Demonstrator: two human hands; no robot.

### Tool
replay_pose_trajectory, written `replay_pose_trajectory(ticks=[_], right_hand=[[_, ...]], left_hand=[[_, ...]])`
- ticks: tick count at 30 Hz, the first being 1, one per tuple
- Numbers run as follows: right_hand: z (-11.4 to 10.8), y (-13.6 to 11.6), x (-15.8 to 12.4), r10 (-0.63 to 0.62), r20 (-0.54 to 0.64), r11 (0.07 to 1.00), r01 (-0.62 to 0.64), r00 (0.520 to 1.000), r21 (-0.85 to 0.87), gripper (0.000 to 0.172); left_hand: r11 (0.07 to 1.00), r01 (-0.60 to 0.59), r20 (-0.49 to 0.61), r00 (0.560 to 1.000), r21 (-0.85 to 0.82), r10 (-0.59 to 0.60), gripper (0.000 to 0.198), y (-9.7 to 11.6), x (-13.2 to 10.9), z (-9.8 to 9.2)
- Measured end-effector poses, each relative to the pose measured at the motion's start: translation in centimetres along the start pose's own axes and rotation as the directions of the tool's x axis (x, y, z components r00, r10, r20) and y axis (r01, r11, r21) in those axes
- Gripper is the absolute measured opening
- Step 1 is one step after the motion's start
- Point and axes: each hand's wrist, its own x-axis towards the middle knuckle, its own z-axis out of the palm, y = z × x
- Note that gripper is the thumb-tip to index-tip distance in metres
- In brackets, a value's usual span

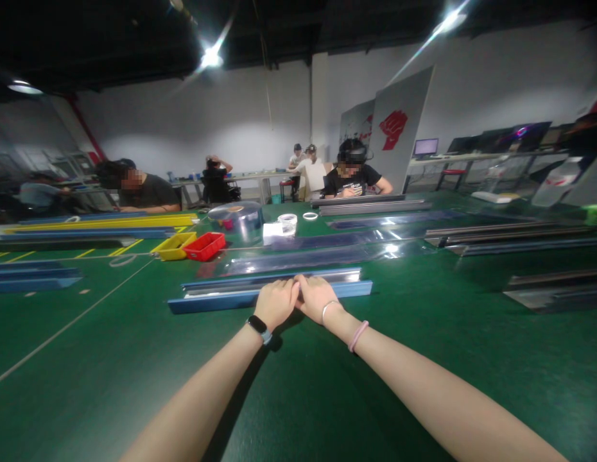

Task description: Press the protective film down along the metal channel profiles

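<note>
A long blue-and-silver strip [216,296] lies flat across the green table [298,398] in front of me. My left hand [275,301] and my right hand [316,296] rest side by side on its middle, knuckles up, fingers curled over its near edge. The two hands touch each other. A black band sits on my left wrist, a pink band and a thin bracelet on my right.
More long strips lie at left [33,276] and right [553,289]. A clear film sheet [327,253], a yellow bin [176,246], a red bin [205,246], a film roll [237,218] and tape rings [287,219] sit beyond. Several people sit at the far side.
</note>
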Motion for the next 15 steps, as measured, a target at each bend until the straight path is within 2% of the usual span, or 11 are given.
replay_pose_trajectory(ticks=[5,9,15], right_hand=[[-0.31,0.07,0.2,0.014,0.07,1.0,-0.013,0.997,-0.015,0.027],[-0.53,0.13,0.12,0.013,0.063,1.0,-0.014,0.998,0.013,0.027],[-0.76,0.52,-0.25,0.061,-0.009,0.998,-0.061,0.998,-0.004,0.036]], left_hand=[[0.999,-0.051,0.004,0.999,-0.012,0.051,0.029,0.07,0.0,0.06],[0.998,-0.069,0.033,0.997,-0.016,0.069,0.031,0.05,0.09,0.15],[0.999,0.049,0.045,0.998,0.006,-0.049,0.038,-0.05,0.23,0.11]])
